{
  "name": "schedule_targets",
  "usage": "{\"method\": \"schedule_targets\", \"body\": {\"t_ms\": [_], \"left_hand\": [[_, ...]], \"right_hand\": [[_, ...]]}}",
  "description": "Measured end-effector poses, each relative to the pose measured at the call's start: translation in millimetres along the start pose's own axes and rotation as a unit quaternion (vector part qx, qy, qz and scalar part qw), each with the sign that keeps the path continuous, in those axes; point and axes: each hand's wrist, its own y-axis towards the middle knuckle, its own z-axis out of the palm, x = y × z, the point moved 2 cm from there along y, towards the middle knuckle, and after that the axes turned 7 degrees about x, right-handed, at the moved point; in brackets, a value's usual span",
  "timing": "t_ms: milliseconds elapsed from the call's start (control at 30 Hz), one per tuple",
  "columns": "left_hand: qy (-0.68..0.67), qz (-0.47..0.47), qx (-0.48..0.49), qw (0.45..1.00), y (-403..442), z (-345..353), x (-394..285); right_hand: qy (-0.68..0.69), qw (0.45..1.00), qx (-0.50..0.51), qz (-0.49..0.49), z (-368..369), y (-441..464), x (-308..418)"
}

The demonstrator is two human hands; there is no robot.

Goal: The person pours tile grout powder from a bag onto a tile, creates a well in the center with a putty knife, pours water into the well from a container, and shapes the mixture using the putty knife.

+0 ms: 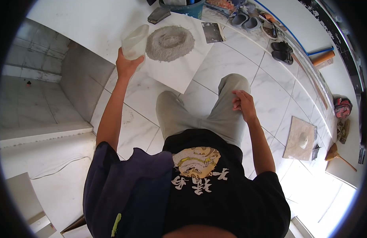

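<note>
My left hand (128, 63) is wrapped round a translucent plastic container (135, 41), held tilted at the left edge of a grey powder mound (167, 49). The mound looks like dry cement, with a hollow in its middle, and it lies on a white sheet or board (179, 77) on the floor. Over my right knee, my right hand (243, 104) has its fingers curled in, with nothing visible in them. A flat dark grey piece (159, 15) lies just behind the mound.
Behind the sheet stands a teal bucket (191, 10) with things in it. Grey clogs (247, 20) and black sandals (281, 52) line the right wall. A brown board (298, 139) with a pale heap and a broom (334, 152) lie farther right. A tiled recess (33, 95) opens at left.
</note>
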Motion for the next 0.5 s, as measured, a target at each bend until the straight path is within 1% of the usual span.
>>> {"method": "schedule_targets", "body": {"t_ms": [67,500], "left_hand": [[0.025,-0.014,0.006,1.000,1.7,-0.2,-4.1],[0.097,-0.008,0.027,0.995,19.5,1.5,-6.4]], "right_hand": [[0.012,1.000,0.001,-0.005,-0.1,2.6,-1.4],[0.021,1.000,-0.018,-0.013,0.0,8.0,-5.3]]}}
